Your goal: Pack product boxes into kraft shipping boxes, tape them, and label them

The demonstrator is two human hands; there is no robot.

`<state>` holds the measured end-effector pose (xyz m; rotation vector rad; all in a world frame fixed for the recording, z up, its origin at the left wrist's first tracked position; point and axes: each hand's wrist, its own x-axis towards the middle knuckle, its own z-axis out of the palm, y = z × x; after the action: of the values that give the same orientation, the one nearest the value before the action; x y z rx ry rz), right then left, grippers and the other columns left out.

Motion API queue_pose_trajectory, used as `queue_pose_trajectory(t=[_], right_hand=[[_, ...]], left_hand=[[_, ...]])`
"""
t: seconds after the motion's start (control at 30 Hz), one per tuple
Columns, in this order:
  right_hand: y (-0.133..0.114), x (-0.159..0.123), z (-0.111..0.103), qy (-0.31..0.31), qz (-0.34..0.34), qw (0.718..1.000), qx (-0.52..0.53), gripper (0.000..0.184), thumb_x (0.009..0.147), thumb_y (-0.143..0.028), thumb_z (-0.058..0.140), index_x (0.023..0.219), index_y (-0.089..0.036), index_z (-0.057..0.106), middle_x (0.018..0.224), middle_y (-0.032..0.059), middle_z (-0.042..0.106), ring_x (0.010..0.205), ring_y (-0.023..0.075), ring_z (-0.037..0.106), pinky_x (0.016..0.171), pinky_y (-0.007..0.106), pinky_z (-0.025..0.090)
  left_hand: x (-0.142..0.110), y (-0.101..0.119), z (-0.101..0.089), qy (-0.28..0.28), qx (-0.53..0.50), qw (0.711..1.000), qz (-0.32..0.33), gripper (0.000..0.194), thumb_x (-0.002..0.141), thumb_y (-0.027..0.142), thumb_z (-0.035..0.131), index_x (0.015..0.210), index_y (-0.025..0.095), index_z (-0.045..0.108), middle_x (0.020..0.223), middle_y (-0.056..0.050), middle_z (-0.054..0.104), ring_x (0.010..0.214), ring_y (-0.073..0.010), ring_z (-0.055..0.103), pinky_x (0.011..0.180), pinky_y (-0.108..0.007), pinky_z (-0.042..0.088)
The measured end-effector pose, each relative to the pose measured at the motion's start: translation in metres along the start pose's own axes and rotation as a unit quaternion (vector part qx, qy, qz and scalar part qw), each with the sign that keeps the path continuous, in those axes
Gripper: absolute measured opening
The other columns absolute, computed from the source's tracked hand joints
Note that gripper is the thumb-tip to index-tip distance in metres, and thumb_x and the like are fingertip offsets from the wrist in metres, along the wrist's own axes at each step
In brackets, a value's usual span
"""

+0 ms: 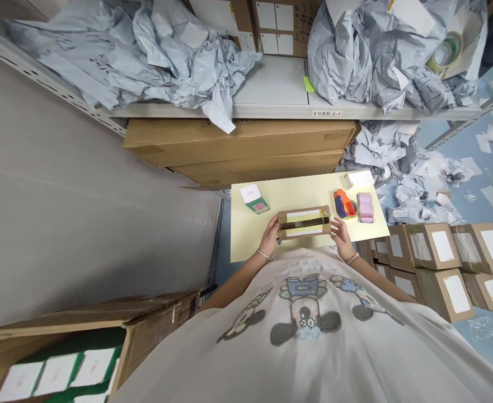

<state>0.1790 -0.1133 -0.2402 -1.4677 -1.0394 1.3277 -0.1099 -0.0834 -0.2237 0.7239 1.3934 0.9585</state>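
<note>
1. carton of brown cardboard, long and box-shaped, lies across the near side of the table, between the two hands; a dark, glossy band of tape runs along its top over a pale label.
2. the left hand is clamped on the carton's left end; its grip underneath is hidden. the right hand is beside the right end, fingers parted and slightly curled; whether the fingertips touch the cardboard is hard to tell.
3. the table has a smooth, pale yellow top. right of the carton sits a rounded orange and blue tape dispenser, then a pink rectangular item, its face pixelated; a white box is near the far right corner.
4. at the far left of the tabletop stands a green and white box, its small print unreadable.
5. beyond, large brown cartons lie under a pale metal shelf heaped with crinkled grey plastic bags, cut off by the top edge.
6. labelled boxes are stacked at right; lower left, an open carton of green and white packs is cropped.
</note>
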Motion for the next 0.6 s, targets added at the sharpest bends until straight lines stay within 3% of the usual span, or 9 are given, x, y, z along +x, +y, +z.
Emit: queue_pose_trajectory(t=[0.1,0.2,0.37,0.5,0.6], right_hand=[[0.011,0.021,-0.003,0.085,0.124,0.988,0.034,0.046,0.083,-0.048,0.055,0.124,-0.028,0.057,0.119,0.0081,0.067,0.100,0.0228,0.069,0.092,0.042,0.057],[0.020,0.051,0.000,0.093,0.221,0.971,0.019,0.040,0.084,-0.051,0.057,0.114,-0.025,0.061,0.107,0.0072,0.071,0.093,0.0225,0.069,0.083,0.038,0.059],[0.027,0.082,0.014,0.067,0.272,0.959,0.038,0.047,0.089,-0.057,0.056,0.122,-0.023,0.061,0.106,0.0067,0.074,0.091,0.0233,0.071,0.081,0.039,0.060],[0.031,0.083,0.018,0.061,0.280,0.956,0.059,0.056,0.090,-0.068,0.049,0.119,-0.021,0.062,0.103,0.0092,0.075,0.086,0.0253,0.072,0.077,0.040,0.060],[0.032,0.075,0.013,0.102,0.288,0.950,0.061,0.057,0.092,-0.069,0.043,0.117,-0.021,0.062,0.107,0.0122,0.074,0.087,0.0256,0.072,0.074,0.040,0.060]], left_hand=[[0.002,-0.004,0.000,-0.004,-0.036,0.999,-0.027,0.063,0.083,0.050,0.067,0.143,0.030,0.058,0.148,-0.006,0.060,0.130,-0.0303,0.059,0.082,-0.035,0.059],[0.004,-0.013,0.001,0.008,-0.032,0.999,-0.032,0.066,0.078,0.043,0.074,0.140,0.029,0.061,0.147,-0.009,0.060,0.128,-0.0297,0.060,0.078,-0.031,0.057],[0.008,-0.025,0.002,-0.003,-0.013,0.996,-0.084,0.064,0.079,0.046,0.072,0.139,0.030,0.058,0.153,-0.009,0.055,0.135,-0.0316,0.056,0.077,-0.031,0.055],[0.015,-0.029,-0.002,-0.004,0.015,0.996,-0.092,0.064,0.078,0.049,0.073,0.137,0.031,0.058,0.151,-0.009,0.057,0.133,-0.0312,0.057,0.081,-0.032,0.055],[0.020,-0.032,-0.003,0.001,0.032,0.994,-0.107,0.065,0.079,0.048,0.073,0.139,0.029,0.057,0.150,-0.009,0.058,0.129,-0.0307,0.060,0.081,-0.033,0.055]])
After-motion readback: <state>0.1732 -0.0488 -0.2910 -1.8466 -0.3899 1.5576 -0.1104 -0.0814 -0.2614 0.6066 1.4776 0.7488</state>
